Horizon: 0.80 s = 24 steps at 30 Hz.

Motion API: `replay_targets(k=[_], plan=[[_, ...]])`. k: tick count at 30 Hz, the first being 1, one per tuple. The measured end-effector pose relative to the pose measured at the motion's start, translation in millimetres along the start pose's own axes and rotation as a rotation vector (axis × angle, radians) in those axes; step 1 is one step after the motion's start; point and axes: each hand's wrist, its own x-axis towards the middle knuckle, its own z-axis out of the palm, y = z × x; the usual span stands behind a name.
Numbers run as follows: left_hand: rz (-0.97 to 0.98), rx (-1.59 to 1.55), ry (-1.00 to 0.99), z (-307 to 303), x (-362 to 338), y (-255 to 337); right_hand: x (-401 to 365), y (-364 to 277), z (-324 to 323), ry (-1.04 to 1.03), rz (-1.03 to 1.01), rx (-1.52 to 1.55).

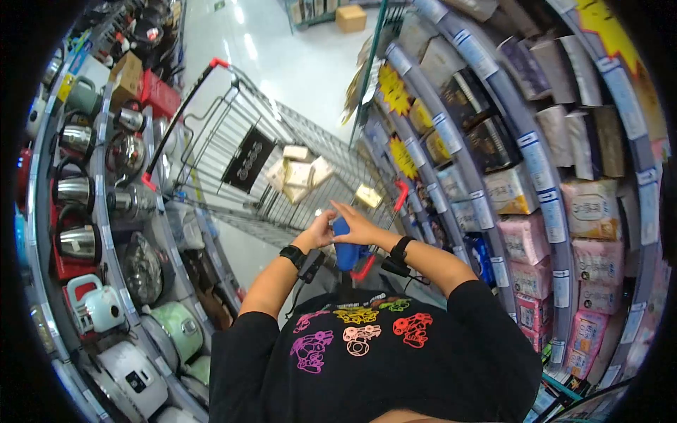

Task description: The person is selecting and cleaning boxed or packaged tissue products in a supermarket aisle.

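Note:
Both of my hands meet in front of my chest, close to the near end of a shopping cart [282,134]. Between them is a smooth blue object [345,255] whose kind I cannot make out. The fingers of my left hand [322,229] are bent against its left side. On the other side, my right hand [357,228] curves round its upper part, fingertips toward the left hand. Several pale yellow and white boxes [300,174] lie in the cart beyond my hands. One more small box [368,195] sits nearer its right side.
Kettles [76,189] and rice cookers [130,377] fill the left shelves. Packs of tissue [525,240] and other packaged goods line the right shelves close to my arm. A pale shiny floor [282,42] runs ahead, with a cardboard box [351,19] far off.

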Motion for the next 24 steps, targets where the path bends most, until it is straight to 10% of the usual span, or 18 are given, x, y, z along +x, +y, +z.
replay_targets(k=[3, 13, 15, 18, 20, 24], plan=[[-0.208, 0.209, -0.092, -27.6, -10.7, -35.1, -30.4, 35.5, 51.3, -0.189, 0.216, 0.111], [0.092, 1.412, 0.078, -66.6, 27.1, -100.0, -55.2, 63.3, 113.6, -0.448, 0.580, 0.011], [-0.142, 1.315, -0.022, -55.9, 9.4, -89.3, -61.0, 55.7, 118.9, -0.446, 0.704, 0.055], [-0.316, 1.309, 0.013, -58.0, 20.1, -87.1, -60.6, 52.8, 121.3, 0.059, 0.948, -0.036], [0.161, 1.546, 0.125, -76.2, 44.6, -94.9, -49.0, 64.6, 108.1, 0.350, 0.921, -0.135], [0.125, 1.260, 0.307, -41.5, 52.4, -73.3, -32.0, 64.7, 49.0, 0.397, 1.250, 0.153]])
